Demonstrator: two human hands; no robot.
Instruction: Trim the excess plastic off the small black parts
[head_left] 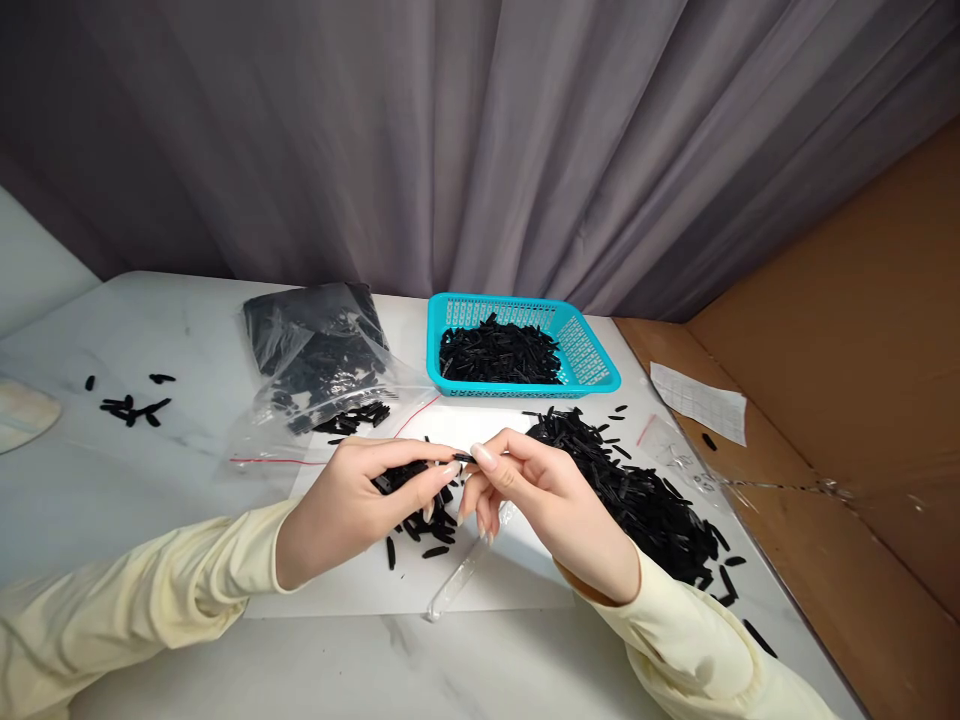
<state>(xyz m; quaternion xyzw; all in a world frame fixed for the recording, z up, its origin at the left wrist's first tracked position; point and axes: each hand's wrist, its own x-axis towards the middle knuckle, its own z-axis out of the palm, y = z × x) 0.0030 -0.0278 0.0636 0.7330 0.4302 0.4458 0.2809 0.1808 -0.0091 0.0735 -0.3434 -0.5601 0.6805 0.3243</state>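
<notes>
Between my two hands is a small black elongated piece (465,458), pinched at its left end by the thumb and forefinger of my left hand (367,500). The fingertips of my right hand (551,495) close on its other end. A narrow clear plastic strip (456,585) reaches down from beneath my right hand's curled fingers; whether they grip it I cannot tell. Under my left fingertips, a loose pile of similar black pieces (420,515) lies on a white sheet (517,580). A bigger heap of them (637,490) spreads out beyond my right hand.
Behind my hands stands a turquoise basket (525,390) holding many black pieces. Clear zip bags (322,370) with black contents lie to its left. Several stray pieces (139,410) are at far left. A paper slip (701,400) rests on brown cardboard (832,330) at right.
</notes>
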